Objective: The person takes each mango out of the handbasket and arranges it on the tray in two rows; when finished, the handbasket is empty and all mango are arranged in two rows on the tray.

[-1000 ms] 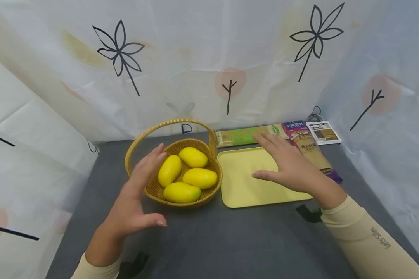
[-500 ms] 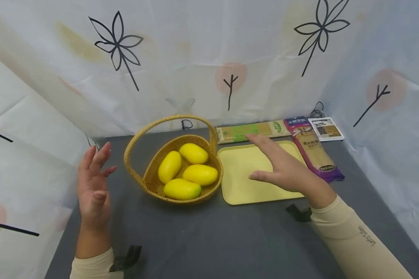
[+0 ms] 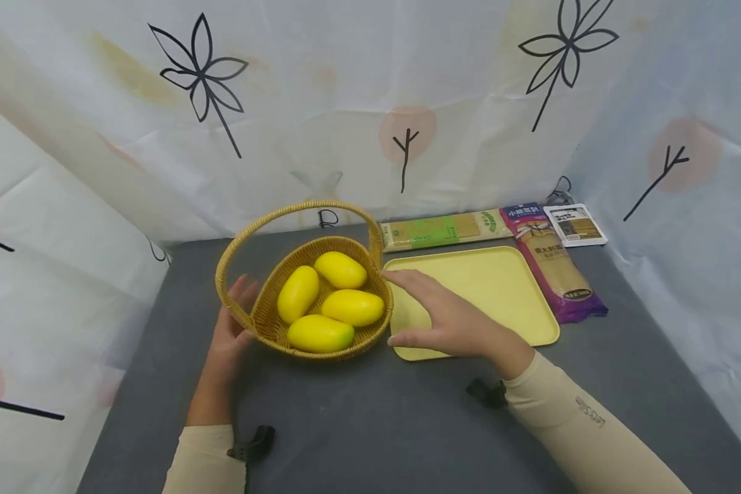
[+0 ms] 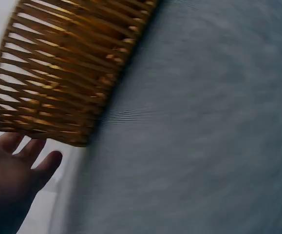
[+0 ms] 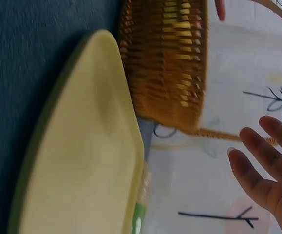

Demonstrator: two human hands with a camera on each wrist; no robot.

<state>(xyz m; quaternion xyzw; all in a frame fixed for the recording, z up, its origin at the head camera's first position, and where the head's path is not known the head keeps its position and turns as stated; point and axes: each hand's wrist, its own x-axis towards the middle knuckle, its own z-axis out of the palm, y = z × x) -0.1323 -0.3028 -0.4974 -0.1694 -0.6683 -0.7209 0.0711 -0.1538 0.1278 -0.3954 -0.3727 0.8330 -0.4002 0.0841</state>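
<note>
A wicker basket (image 3: 330, 355) with a tall arched handle holds several yellow mangoes (image 3: 298, 295). My left hand (image 3: 227, 350) is at the basket's left side, its fingertips partly behind the handle's base. In the left wrist view, the fingers of the left hand (image 4: 14, 165) are extended close by the woven wall (image 4: 58, 73); whether they touch it I cannot tell. Across the basket, my right hand (image 3: 453, 322) is over the tray's left part, fingers spread toward the rim. The right wrist view shows those fingers (image 5: 257, 170) apart from the basket (image 5: 165, 73), holding nothing.
A pale yellow tray (image 3: 500, 288) lies right of the basket. Behind it is a green-labelled noodle packet (image 3: 447, 230), and along its right side a purple packet of pasta (image 3: 549, 264). A white framed card (image 3: 575, 225) sits in the back right corner. Printed curtains enclose the grey table.
My left hand swung out to the left, then came in against the basket's left side. The right hand moved left across the tray to the basket's right side. The basket stays in place.
</note>
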